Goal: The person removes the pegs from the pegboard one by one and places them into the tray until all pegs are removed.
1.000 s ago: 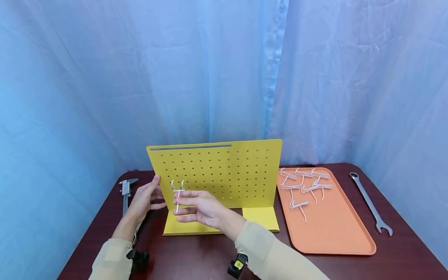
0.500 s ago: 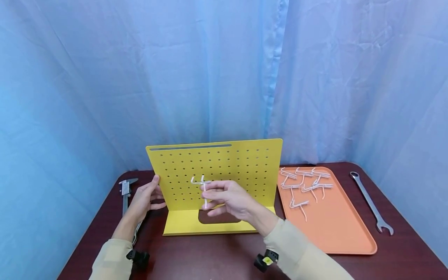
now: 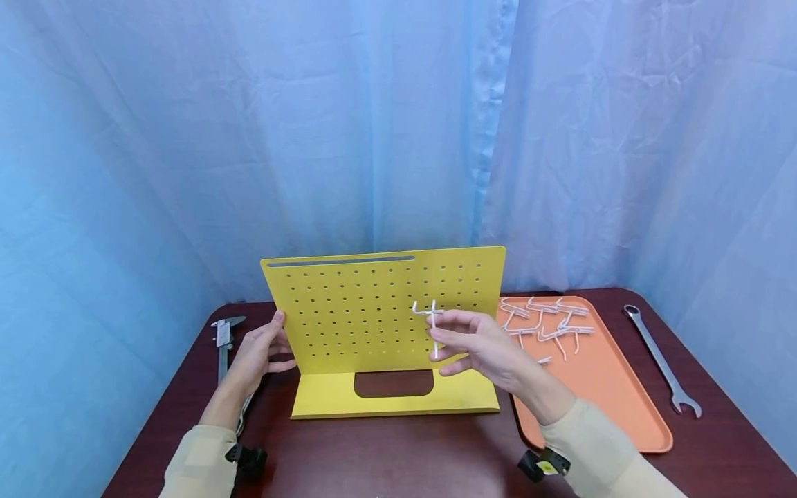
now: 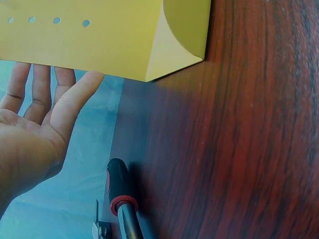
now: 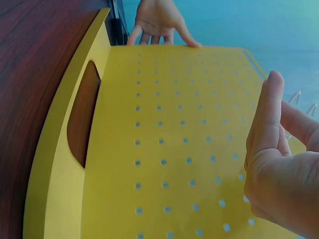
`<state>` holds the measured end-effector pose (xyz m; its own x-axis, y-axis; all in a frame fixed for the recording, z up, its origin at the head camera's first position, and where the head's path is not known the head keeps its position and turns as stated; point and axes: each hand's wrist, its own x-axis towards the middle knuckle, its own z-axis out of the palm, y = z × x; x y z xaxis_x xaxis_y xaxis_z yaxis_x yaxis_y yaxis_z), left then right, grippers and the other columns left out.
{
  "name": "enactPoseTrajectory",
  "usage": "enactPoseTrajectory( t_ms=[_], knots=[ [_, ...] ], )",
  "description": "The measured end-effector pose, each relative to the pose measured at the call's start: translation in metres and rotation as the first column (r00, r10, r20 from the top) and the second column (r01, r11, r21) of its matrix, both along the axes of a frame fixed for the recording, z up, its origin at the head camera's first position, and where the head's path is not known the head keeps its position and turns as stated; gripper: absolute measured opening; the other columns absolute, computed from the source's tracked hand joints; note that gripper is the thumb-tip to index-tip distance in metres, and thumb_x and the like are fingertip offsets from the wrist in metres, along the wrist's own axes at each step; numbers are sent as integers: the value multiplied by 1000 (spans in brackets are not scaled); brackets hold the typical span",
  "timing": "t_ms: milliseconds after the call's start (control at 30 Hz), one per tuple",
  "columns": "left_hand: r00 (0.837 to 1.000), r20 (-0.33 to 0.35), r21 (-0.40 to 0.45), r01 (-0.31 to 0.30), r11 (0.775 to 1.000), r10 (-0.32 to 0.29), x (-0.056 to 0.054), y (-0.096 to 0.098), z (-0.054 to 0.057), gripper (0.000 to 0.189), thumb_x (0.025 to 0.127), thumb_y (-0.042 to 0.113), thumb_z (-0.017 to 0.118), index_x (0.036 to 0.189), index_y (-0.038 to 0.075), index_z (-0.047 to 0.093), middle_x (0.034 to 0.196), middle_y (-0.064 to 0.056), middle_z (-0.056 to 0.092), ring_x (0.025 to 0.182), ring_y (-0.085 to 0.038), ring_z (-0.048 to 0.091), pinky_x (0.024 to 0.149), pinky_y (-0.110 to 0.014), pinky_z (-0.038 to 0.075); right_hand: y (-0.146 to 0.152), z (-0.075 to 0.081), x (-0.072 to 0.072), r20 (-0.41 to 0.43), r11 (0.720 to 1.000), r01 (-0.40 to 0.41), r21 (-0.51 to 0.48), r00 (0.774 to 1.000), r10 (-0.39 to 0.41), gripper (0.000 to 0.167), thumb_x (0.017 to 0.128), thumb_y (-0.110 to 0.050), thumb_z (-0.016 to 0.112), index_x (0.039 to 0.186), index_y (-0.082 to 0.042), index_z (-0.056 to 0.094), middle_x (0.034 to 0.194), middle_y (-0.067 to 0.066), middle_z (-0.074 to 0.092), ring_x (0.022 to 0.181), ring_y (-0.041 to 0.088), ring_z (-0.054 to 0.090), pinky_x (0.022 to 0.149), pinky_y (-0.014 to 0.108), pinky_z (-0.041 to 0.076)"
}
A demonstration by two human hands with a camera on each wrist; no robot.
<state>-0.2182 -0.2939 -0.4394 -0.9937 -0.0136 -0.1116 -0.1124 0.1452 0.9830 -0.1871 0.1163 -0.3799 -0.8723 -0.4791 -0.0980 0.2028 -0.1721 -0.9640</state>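
A yellow metal pegboard [image 3: 349,363] stands upright on its bent base in the head view, tilted slightly to the left. At its left edge my left hand [image 3: 257,351] holds on, thumb [image 4: 82,92] at the near side and the other fingers reaching behind. My right hand [image 3: 479,346] pinches a white wire pegboard hook [image 3: 434,339] between thumb and fingers, in front of the board's right part. The hook's two bent prongs point up and its long arm hangs down. In the right wrist view the hook [image 5: 296,98] shows only partly behind the fingers.
An orange tray [image 3: 600,408] on the right bears several more white hooks [image 3: 571,310]. Beyond it lies a combination wrench [image 3: 661,363]. On the left are a caliper [image 3: 223,335] and a tool with a black and red handle [image 4: 118,184]. A blue curtain [image 3: 373,138] hangs behind.
My right hand has carried the hook from the board's left side across to its right part and slightly upward. The left hand stays at the left edge.
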Motion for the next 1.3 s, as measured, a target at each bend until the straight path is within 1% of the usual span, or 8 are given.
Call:
enactPoseTrajectory(
  t_ms=[167,367,633,800,933,1100,1200,1300],
  knots=[
    [1000,6,-1,-8,1000,8,0,0,0,64,100,62,52,101,-1,65,100,-15,70,90,-25,70,78,-46,61,28,-1,3,-43,999,24,43,999,-23,24,99,-15,69,121,-7,67,115,7,65,86,23,73,73,45,61],
    [1000,4,8,-11,1000,11,0,0,-2,62,100,61,52,99,-1,64,99,-16,69,90,-26,70,78,-46,60,65,-7,8,-67,997,57,56,996,-53,25,102,-12,64,125,-3,63,118,6,69,87,21,73,74,43,61],
    [1000,-6,-10,-11,1000,11,-1,0,-3,65,100,61,52,104,-2,65,101,-16,70,92,-26,71,79,-46,60,110,-17,11,-48,987,130,97,991,-126,17,103,-11,61,118,-12,67,111,2,72,87,21,73,78,44,60],
    [1000,-3,-11,-12,1000,12,-1,-1,-3,66,99,63,53,106,-2,66,101,-16,70,93,-27,70,80,-47,60,138,-24,7,-54,978,128,165,991,-121,17,104,-11,60,117,-17,68,107,2,72,89,24,73,79,46,60],
    [1000,-1,-6,-19,1000,19,-1,-2,-4,66,98,63,54,104,-2,65,101,-16,70,93,-28,70,80,-47,60,164,-29,1,-53,956,113,271,993,-103,20,103,-16,62,122,-17,67,112,-1,70,93,22,72,80,46,60],
    [999,10,1,-34,999,34,-1,-2,-5,65,97,64,54,101,-1,64,100,-16,70,92,-27,71,78,-47,60,194,-40,-8,-42,916,113,385,994,-105,28,103,-20,64,127,-8,62,110,-2,72,94,24,72,79,47,60],
    [999,14,9,-34,999,34,-1,-1,-5,65,97,64,55,101,0,65,100,-15,70,92,-27,70,79,-47,60,209,-49,-10,-38,882,102,460,995,-95,39,102,-22,64,132,2,56,108,4,72,93,26,72,78,47,60],
    [999,14,6,-42,999,42,-1,-1,-3,65,97,65,55,100,0,64,100,-15,69,91,-26,70,78,-47,61,221,-57,-12,-21,854,59,517,998,-56,47,102,-23,65,134,9,52,110,11,71,92,29,72,76,48,61]
  ],
)
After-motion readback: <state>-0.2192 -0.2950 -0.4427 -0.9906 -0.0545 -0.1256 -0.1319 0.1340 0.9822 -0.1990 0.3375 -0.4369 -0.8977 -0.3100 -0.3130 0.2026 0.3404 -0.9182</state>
